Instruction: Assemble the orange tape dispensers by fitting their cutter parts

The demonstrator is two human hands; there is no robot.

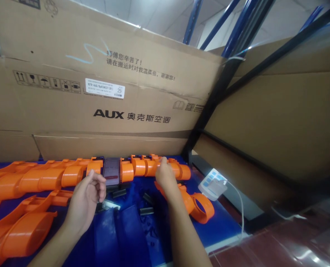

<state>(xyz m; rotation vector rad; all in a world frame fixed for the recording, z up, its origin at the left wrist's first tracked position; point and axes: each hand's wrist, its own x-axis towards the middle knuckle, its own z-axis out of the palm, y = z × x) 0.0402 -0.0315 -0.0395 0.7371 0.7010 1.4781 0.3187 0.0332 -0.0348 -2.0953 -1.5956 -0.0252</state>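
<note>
My left hand is raised in front of the row of orange plastic ring pieces, palm turned inward. Its fingers are loosely curled and nothing shows in them. Just right of it, a phone with a lit screen stands upright among the orange pieces. My right hand reaches into the right part of the row, closed at an orange ring piece; most of its fingers are hidden behind the hand. Below that wrist lie more orange ring pieces, one showing its round opening.
Small black parts and a white item lie on the blue surface. A white device with blue buttons and a cable sits at the right edge. Large cardboard stands behind, beside a dark metal post.
</note>
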